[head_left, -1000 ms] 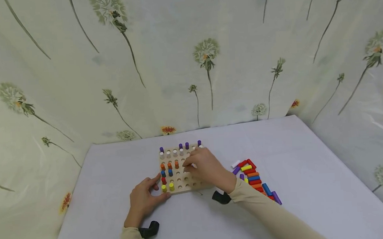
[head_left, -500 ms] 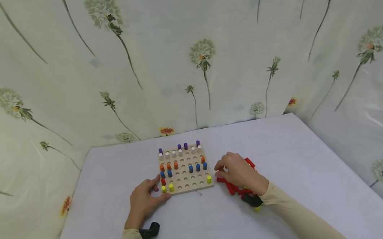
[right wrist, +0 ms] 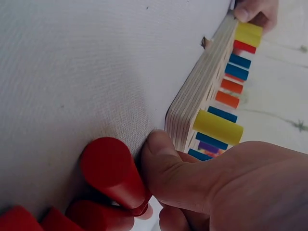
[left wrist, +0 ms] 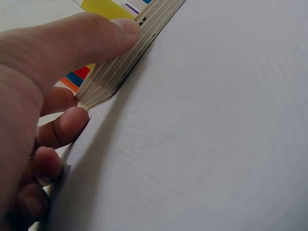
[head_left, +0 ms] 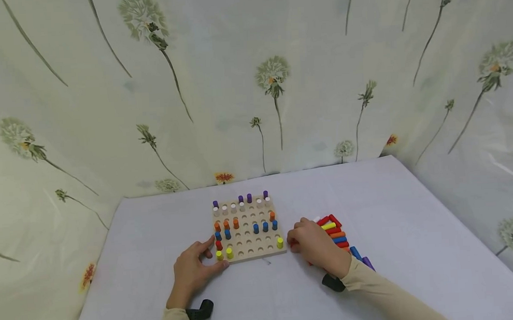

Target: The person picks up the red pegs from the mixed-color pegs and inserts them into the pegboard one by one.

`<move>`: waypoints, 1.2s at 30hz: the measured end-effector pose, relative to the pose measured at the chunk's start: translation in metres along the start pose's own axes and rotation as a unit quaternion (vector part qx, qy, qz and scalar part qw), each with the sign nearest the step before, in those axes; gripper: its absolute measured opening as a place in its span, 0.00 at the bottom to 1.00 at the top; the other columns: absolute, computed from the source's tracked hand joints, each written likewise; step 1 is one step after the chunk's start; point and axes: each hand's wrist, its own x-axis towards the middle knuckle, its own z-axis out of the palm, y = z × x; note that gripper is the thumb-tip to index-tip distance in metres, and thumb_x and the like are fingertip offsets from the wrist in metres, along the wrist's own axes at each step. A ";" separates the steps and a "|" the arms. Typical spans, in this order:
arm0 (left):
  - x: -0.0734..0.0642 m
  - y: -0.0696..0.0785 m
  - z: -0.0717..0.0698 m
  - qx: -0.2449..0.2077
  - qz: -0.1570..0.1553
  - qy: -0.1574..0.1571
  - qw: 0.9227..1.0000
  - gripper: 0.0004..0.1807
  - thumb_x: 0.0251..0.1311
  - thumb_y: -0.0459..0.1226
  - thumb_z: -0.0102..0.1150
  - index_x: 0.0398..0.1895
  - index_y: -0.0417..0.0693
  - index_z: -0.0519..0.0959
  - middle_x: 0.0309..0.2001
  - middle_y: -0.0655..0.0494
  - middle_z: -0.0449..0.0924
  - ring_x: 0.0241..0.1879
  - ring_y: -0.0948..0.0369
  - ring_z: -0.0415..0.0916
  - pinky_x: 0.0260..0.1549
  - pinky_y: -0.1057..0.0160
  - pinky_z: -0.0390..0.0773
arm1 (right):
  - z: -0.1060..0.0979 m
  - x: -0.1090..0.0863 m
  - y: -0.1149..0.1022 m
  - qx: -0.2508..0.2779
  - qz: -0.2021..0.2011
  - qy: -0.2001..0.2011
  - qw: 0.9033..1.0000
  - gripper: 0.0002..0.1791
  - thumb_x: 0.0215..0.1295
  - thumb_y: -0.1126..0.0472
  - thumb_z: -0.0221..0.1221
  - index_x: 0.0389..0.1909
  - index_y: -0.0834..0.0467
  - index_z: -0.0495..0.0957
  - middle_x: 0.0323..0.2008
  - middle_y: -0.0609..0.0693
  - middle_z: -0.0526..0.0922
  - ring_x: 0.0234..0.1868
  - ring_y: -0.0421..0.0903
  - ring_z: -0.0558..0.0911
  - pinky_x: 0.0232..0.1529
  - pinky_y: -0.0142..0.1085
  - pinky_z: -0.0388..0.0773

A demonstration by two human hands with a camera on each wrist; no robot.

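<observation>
A wooden pegboard [head_left: 254, 254] lies on the table, with purple, white, orange, blue, red and yellow pegs standing in some of its holes. My left hand [head_left: 194, 267] holds its near left corner, the thumb [left wrist: 96, 36] on the front edge and the fingers along the left side. Right of the board, my right hand [head_left: 315, 241] reaches down with curled fingers at the left end of a pile of loose pegs. In the right wrist view the thumb [right wrist: 161, 144] lies against a red peg [right wrist: 108, 163], with fingertips showing behind its far end.
Loose pegs, such as a yellow peg [head_left: 328, 226] and a purple peg [head_left: 368, 264], lie beside and partly under the right forearm. A white cloth covers the table [head_left: 255, 300]. Behind it hangs a floral curtain [head_left: 217, 84].
My right hand has gone from over the board to the loose pegs at the right, then lowered onto the red pegs there. My left hand stays at the board's corner.
</observation>
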 end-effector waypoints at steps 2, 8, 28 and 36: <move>0.000 0.000 -0.001 0.000 -0.001 0.000 1.000 0.44 0.37 0.61 0.77 0.63 0.63 0.78 0.28 0.68 0.71 0.26 0.65 0.63 0.28 0.63 0.61 | 0.000 0.000 -0.001 0.001 0.006 0.001 1.000 0.11 0.51 0.60 0.74 0.37 0.48 0.89 0.28 0.39 0.80 0.34 0.39 0.71 0.34 0.30 0.71; 0.000 0.000 -0.001 0.000 0.001 0.002 1.000 0.44 0.37 0.62 0.76 0.63 0.63 0.78 0.28 0.69 0.71 0.25 0.65 0.63 0.27 0.64 0.60 | 0.000 0.000 -0.002 0.013 0.021 -0.001 1.000 0.10 0.51 0.61 0.74 0.35 0.48 0.89 0.28 0.39 0.79 0.35 0.39 0.71 0.35 0.31 0.72; 0.000 -0.002 0.001 0.002 0.006 0.007 1.000 0.43 0.37 0.63 0.76 0.62 0.63 0.79 0.27 0.70 0.70 0.25 0.66 0.62 0.27 0.64 0.60 | 0.004 -0.007 -0.006 -0.013 0.013 -0.022 1.000 0.09 0.60 0.59 0.68 0.41 0.49 0.83 0.35 0.42 0.77 0.40 0.40 0.70 0.42 0.34 0.75; 0.001 -0.003 0.000 0.007 0.003 0.005 1.000 0.44 0.37 0.64 0.75 0.62 0.63 0.78 0.28 0.70 0.70 0.25 0.66 0.62 0.27 0.64 0.60 | 0.003 -0.011 -0.011 -0.046 0.007 0.064 0.997 0.10 0.57 0.63 0.70 0.40 0.49 0.86 0.33 0.45 0.75 0.40 0.43 0.69 0.39 0.34 0.75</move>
